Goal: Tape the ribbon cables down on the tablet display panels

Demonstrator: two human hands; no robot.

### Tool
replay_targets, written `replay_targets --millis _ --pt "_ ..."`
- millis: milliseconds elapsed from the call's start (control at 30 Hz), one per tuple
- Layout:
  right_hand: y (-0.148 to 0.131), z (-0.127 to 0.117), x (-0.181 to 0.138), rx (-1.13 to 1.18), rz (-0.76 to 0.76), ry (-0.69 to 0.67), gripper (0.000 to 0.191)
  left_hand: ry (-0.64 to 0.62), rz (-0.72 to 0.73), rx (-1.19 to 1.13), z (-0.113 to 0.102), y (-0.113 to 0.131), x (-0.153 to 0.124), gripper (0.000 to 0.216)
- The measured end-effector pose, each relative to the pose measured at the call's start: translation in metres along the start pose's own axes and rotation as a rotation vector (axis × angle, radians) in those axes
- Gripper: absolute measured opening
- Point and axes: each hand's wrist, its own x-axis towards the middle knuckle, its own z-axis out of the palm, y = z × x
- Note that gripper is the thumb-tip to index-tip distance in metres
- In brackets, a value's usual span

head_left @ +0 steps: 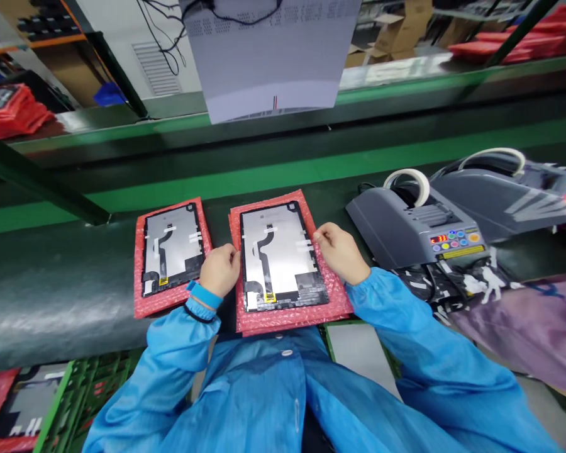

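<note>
In the head view a display panel (287,251) with a silver back, a black frame and a dark flex cable lies on red bubble wrap (283,319) in front of me. White tape strips show along its right side. My right hand (342,251) is closed in a pinch at the panel's right edge, beside those strips; what the fingertips hold is too small to make out. On the other side, my left hand (221,269) has its fingers curled together at the left edge of the wrap, their grip hidden. A second display panel (172,248) lies on its own red wrap further left.
Two grey tape dispensers (405,220) with white tape rolls stand to the right. Beside them is a co-worker's purple sleeve (528,333). A green crate (94,390) sits low at left, and a white monitor-like box (273,63) hangs ahead.
</note>
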Motion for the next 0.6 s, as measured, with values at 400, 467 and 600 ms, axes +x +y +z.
replay_targets --millis 400,467,600 --pt "-0.064 0.031 0.017 0.700 0.167 -0.466 0.041 0.114 -0.200 -0.060 -0.030 -0.034 -0.018 0.020" --pt "-0.086 0.062 0.029 0.653 0.138 -0.500 0.033 0.164 -0.281 -0.056 -0.044 -0.064 -0.020 0.017" --pt "-0.125 0.137 0.052 0.412 0.075 -0.524 0.018 0.190 -0.440 0.018 -0.062 -0.125 -0.022 0.015"
